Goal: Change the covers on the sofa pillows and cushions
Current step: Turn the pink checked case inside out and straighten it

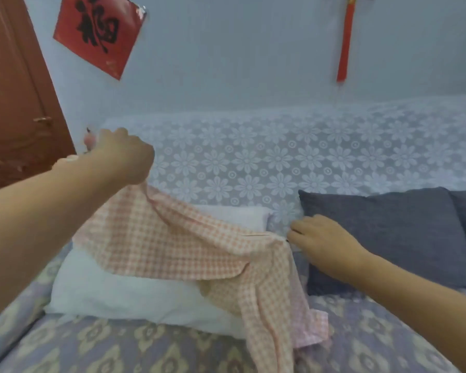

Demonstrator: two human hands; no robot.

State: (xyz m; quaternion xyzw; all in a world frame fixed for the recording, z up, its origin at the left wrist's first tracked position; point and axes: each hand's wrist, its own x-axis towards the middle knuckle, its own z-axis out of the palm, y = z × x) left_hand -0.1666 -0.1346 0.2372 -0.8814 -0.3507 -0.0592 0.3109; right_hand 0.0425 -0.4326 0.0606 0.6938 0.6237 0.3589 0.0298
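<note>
A pink-and-white checked pillow cover (189,246) hangs stretched between my two hands above a bare white pillow (113,289) that lies on the sofa seat. My left hand (124,154) is raised at the upper left and grips one corner of the cover. My right hand (320,238) is lower, at the middle right, and pinches the cover's other top corner. The rest of the cover drapes down over the pillow's right end. A second white pillow (240,215) shows behind the cover.
Two dark grey cushions (388,238) lean against the sofa back at the right. A white lace floral throw (253,162) covers the backrest. The seat (119,345) has a purple patterned cover. A brown door (14,103) stands at the left.
</note>
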